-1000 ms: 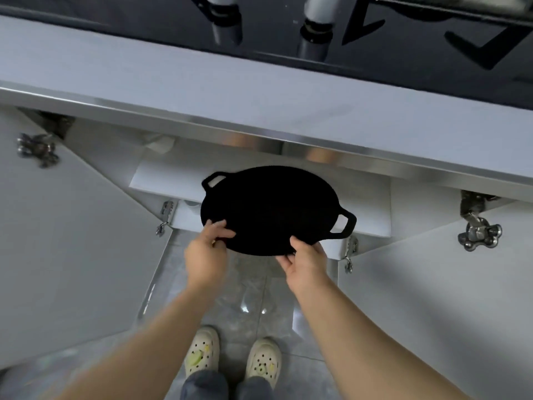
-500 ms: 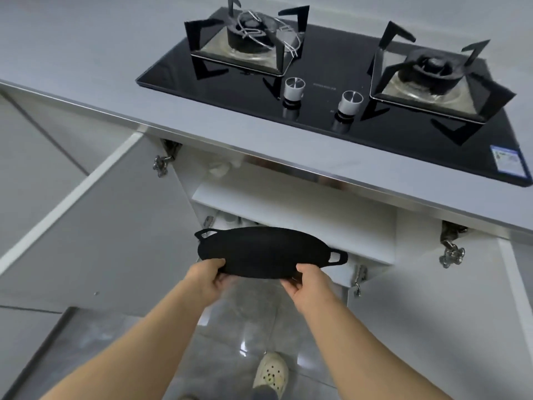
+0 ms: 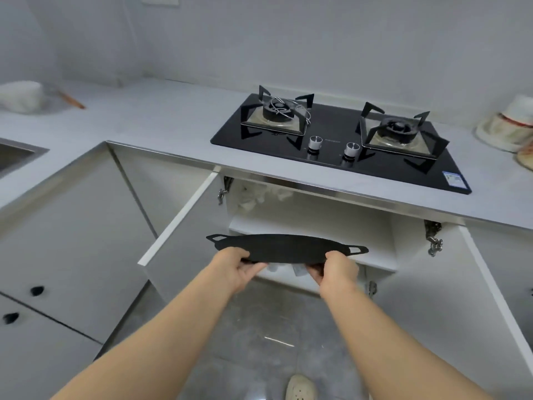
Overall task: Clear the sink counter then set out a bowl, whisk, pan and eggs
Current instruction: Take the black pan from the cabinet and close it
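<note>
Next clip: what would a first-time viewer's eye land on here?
First, the flat black pan, held level at its near rim by the left hand and the right hand, in front of the open cabinet below the counter. Next, the glossy black two-burner hob set into the pale counter directly above, with a bent wire piece lying on one burner.

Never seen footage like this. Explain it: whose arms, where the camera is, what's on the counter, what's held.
No machine: a person wears a camera on the head, looking down, so these are their own arms. The left hand and right hand grip the near rim of a flat black pan with two loop handles, before an open cabinet. On the counter above sits a two-burner gas hob, a wire rack on its left burner. A sink corner shows far left.
</note>
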`<action>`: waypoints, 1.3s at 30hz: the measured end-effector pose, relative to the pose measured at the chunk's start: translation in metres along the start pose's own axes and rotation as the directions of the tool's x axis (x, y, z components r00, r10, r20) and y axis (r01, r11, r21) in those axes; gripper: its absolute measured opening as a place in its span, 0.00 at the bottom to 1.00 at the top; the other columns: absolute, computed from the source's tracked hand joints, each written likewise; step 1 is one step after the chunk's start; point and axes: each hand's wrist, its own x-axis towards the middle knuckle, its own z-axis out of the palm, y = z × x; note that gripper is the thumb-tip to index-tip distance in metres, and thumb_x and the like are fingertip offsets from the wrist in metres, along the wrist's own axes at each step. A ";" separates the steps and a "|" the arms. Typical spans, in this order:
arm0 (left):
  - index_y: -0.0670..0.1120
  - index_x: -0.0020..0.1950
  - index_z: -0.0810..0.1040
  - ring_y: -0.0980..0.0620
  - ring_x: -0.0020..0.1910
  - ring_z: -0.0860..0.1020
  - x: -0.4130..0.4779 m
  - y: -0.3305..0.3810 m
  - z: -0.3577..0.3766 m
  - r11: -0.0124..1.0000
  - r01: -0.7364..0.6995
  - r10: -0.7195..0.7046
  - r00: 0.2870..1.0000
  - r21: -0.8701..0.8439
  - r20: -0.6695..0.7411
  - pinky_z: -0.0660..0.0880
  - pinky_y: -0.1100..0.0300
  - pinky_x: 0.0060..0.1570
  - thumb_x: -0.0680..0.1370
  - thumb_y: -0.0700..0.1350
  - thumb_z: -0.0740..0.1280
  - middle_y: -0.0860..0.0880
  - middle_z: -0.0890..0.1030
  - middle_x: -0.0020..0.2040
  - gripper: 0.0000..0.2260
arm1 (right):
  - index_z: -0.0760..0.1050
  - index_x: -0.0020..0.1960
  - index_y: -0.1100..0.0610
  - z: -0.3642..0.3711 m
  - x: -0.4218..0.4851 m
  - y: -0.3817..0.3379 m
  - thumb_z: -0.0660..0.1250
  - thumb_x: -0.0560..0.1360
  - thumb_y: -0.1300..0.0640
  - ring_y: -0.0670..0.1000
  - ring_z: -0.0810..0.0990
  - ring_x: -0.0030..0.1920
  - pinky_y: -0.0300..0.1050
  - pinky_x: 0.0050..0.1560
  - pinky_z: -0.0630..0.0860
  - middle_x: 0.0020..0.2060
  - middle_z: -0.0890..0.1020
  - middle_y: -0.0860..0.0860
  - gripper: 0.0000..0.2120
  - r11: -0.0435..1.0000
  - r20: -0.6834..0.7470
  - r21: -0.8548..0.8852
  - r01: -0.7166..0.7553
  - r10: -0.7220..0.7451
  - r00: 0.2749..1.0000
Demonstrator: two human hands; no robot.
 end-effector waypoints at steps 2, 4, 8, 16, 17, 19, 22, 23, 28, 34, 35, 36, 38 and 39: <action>0.35 0.45 0.69 0.39 0.65 0.72 -0.018 0.013 -0.009 1.000 -0.024 0.023 0.999 0.010 0.040 0.65 0.47 0.66 0.81 0.32 0.52 0.37 0.73 0.65 0.09 | 0.72 0.57 0.62 0.004 -0.020 -0.001 0.56 0.76 0.68 0.62 0.79 0.50 0.50 0.36 0.78 0.52 0.77 0.61 0.12 0.997 -0.001 -0.039 0.071 -0.071 0.997; 0.34 0.51 0.71 0.39 0.65 0.72 -0.041 0.027 -0.016 0.998 -0.062 0.059 0.994 0.027 0.092 0.65 0.48 0.65 0.81 0.32 0.53 0.37 0.73 0.65 0.08 | 0.72 0.49 0.62 0.009 -0.043 0.001 0.55 0.76 0.66 0.62 0.78 0.46 0.47 0.32 0.76 0.48 0.76 0.59 0.07 0.988 0.018 -0.072 0.138 -0.137 0.990; 0.35 0.44 0.69 0.39 0.65 0.73 -0.068 0.062 -0.023 0.991 -0.136 0.134 0.978 0.003 0.163 0.66 0.46 0.64 0.81 0.31 0.52 0.37 0.74 0.65 0.09 | 0.64 0.37 0.58 0.032 -0.076 -0.004 0.53 0.77 0.65 0.56 0.74 0.31 0.46 0.29 0.76 0.36 0.73 0.55 0.10 0.969 0.089 0.017 0.247 -0.248 0.965; 0.35 0.46 0.71 0.40 0.65 0.73 -0.073 0.133 -0.030 0.964 -0.238 0.261 0.933 -0.118 0.247 0.64 0.43 0.68 0.80 0.30 0.51 0.39 0.76 0.54 0.11 | 0.63 0.34 0.57 0.102 -0.094 -0.018 0.55 0.75 0.64 0.56 0.70 0.35 0.43 0.32 0.68 0.33 0.71 0.51 0.11 0.922 0.173 0.005 0.388 -0.383 0.907; 0.35 0.46 0.71 0.40 0.64 0.73 -0.067 0.144 -0.030 0.957 -0.263 0.285 0.928 -0.122 0.239 0.65 0.43 0.67 0.80 0.30 0.51 0.39 0.77 0.52 0.10 | 0.63 0.34 0.57 0.115 -0.090 -0.019 0.56 0.75 0.64 0.56 0.71 0.34 0.42 0.32 0.67 0.34 0.72 0.52 0.11 0.923 0.202 -0.009 0.384 -0.374 0.905; 0.35 0.47 0.71 0.40 0.62 0.74 -0.052 0.165 -0.030 0.945 -0.302 0.324 0.919 -0.125 0.226 0.69 0.42 0.62 0.80 0.31 0.52 0.40 0.78 0.46 0.09 | 0.65 0.36 0.56 0.141 -0.079 -0.018 0.57 0.75 0.62 0.59 0.77 0.40 0.48 0.41 0.73 0.41 0.77 0.57 0.09 0.935 0.279 -0.033 0.354 -0.332 0.901; 0.34 0.53 0.72 0.40 0.59 0.76 -0.025 0.201 -0.023 0.930 -0.342 0.363 0.910 -0.133 0.202 0.73 0.45 0.56 0.80 0.31 0.54 0.39 0.79 0.45 0.09 | 0.69 0.40 0.55 0.189 -0.057 -0.026 0.58 0.76 0.61 0.61 0.78 0.52 0.56 0.55 0.76 0.51 0.79 0.59 0.06 0.949 0.370 -0.062 0.310 -0.267 0.890; 0.35 0.57 0.72 0.41 0.55 0.77 -0.016 0.212 -0.021 0.923 -0.355 0.378 0.907 -0.147 0.183 0.73 0.45 0.55 0.80 0.31 0.54 0.39 0.79 0.45 0.09 | 0.69 0.41 0.56 0.204 -0.050 -0.031 0.58 0.77 0.62 0.60 0.79 0.50 0.54 0.50 0.78 0.49 0.78 0.59 0.06 0.956 0.400 -0.054 0.288 -0.243 0.884; 0.36 0.61 0.70 0.41 0.49 0.78 0.038 0.273 -0.010 0.900 -0.372 0.400 0.911 -0.228 0.096 0.73 0.43 0.51 0.80 0.32 0.55 0.40 0.79 0.46 0.11 | 0.71 0.51 0.57 0.286 -0.022 -0.048 0.58 0.79 0.63 0.54 0.80 0.41 0.44 0.36 0.78 0.47 0.78 0.57 0.04 0.972 0.521 -0.109 0.207 -0.121 0.845; 0.36 0.55 0.72 0.43 0.47 0.79 0.082 0.314 -0.017 0.883 -0.414 0.418 0.908 -0.222 -0.034 0.73 0.47 0.50 0.81 0.34 0.57 0.41 0.79 0.43 0.06 | 0.71 0.57 0.58 0.357 0.007 -0.043 0.58 0.80 0.60 0.53 0.81 0.41 0.41 0.35 0.78 0.44 0.81 0.58 0.08 0.938 0.608 -0.266 0.223 -0.016 0.794; 0.36 0.53 0.72 0.43 0.47 0.79 0.088 0.320 -0.021 0.882 -0.421 0.419 0.906 -0.213 -0.056 0.73 0.47 0.49 0.81 0.35 0.57 0.42 0.79 0.43 0.06 | 0.71 0.57 0.58 0.366 0.010 -0.039 0.58 0.80 0.60 0.52 0.80 0.40 0.41 0.36 0.77 0.42 0.80 0.57 0.08 0.936 0.620 -0.279 0.215 0.004 0.785; 0.36 0.53 0.72 0.43 0.47 0.79 0.094 0.326 -0.026 0.882 -0.423 0.417 0.906 -0.208 -0.073 0.75 0.48 0.47 0.81 0.35 0.57 0.42 0.79 0.42 0.06 | 0.71 0.57 0.58 0.375 0.013 -0.034 0.58 0.80 0.60 0.51 0.80 0.39 0.41 0.37 0.77 0.41 0.80 0.56 0.07 0.933 0.628 -0.294 0.206 0.026 0.778; 0.37 0.55 0.72 0.45 0.41 0.81 0.108 0.339 -0.035 0.879 -0.423 0.413 0.906 -0.218 -0.092 0.79 0.49 0.41 0.81 0.35 0.57 0.42 0.80 0.43 0.06 | 0.72 0.56 0.59 0.393 0.017 -0.026 0.58 0.81 0.59 0.50 0.78 0.38 0.42 0.39 0.77 0.40 0.79 0.54 0.07 0.929 0.634 -0.318 0.191 0.059 0.771; 0.37 0.56 0.72 0.47 0.37 0.82 0.116 0.345 -0.039 0.881 -0.423 0.412 0.906 -0.214 -0.096 0.80 0.51 0.39 0.81 0.35 0.57 0.43 0.80 0.43 0.07 | 0.72 0.56 0.59 0.403 0.020 -0.022 0.57 0.81 0.59 0.50 0.78 0.38 0.42 0.38 0.77 0.40 0.79 0.54 0.08 0.927 0.632 -0.327 0.185 0.069 0.772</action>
